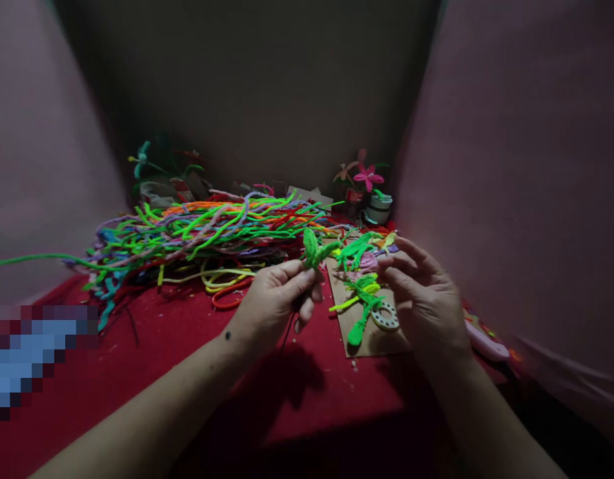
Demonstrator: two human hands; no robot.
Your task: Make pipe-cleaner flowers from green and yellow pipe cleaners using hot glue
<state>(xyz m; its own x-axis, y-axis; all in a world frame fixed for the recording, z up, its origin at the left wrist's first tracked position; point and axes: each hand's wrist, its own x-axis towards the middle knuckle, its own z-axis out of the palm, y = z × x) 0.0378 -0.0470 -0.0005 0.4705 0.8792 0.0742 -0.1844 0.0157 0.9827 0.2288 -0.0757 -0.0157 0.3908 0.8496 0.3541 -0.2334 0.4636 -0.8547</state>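
My left hand point(287, 293) is closed, pinching a green pipe-cleaner sprig point(315, 251) with leaf-like loops between thumb and fingers. A thin dark stem runs down below that hand. My right hand point(429, 299) is over the right part of a piece of cardboard point(344, 332), its fingers curved and thumb apart from them. By its fingertips lie pink looped pieces point(369, 261) and a yellowish piece point(390, 241); whether the fingers touch them I cannot tell. Green pipe-cleaner shapes point(357, 331) and a pale ring with holes point(385, 317) rest on the cardboard.
A large heap of multicoloured pipe cleaners point(217, 229) spreads across the back of the red cloth point(201, 339). Behind stand pipe-cleaner flowers point(368, 178) and a small pale pot point(378, 209). A pink-handled tool point(487, 342) lies at right. Pale walls rise on both sides.
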